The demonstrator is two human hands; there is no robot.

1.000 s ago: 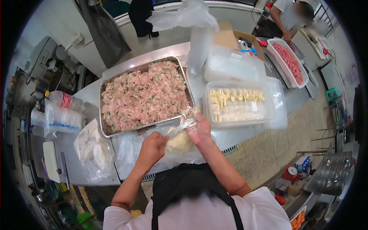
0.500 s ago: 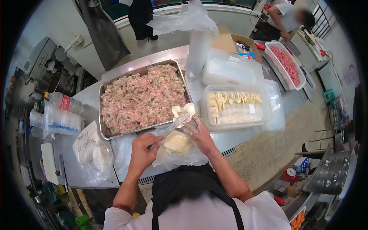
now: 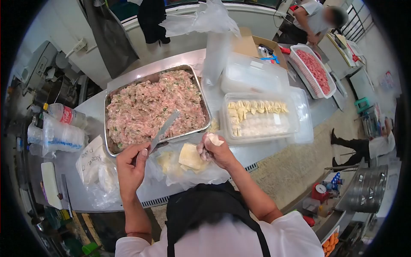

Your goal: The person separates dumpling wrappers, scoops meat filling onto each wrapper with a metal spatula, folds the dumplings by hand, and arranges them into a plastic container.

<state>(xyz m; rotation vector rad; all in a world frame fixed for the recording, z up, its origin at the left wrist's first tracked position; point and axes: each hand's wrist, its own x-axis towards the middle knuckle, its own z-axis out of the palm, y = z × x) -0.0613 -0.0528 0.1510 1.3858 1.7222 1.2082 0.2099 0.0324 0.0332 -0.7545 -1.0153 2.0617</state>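
My left hand [image 3: 132, 167] grips a flat metal spreading knife [image 3: 166, 124], its blade over the near edge of the metal tray [image 3: 201, 91] of minced meat [image 3: 154, 105]. In my right hand [image 3: 220, 155] the fingers are closed around a filled dumpling wrapper [image 3: 213, 139], gathered at the top of the fist; its filling is hidden. Just left of that hand lies a stack of pale yellow square wrappers [image 3: 192, 157] on a plastic sheet [image 3: 197, 177]. A clear plastic container [image 3: 257, 139] to the right holds rows of folded dumplings [image 3: 257, 108].
Closed translucent containers [image 3: 257, 75] stand behind the dumplings. A white basket of raw meat [image 3: 312, 70] is at the far right. A plastic bag [image 3: 100, 171] and a bottle [image 3: 64, 115] sit at left. A co-worker [image 3: 312, 19] stands beyond the table.
The knife has left the wrapper and swung left to the tray's edge with my left hand. My right hand has closed around the wrapper, which lay spread open before.
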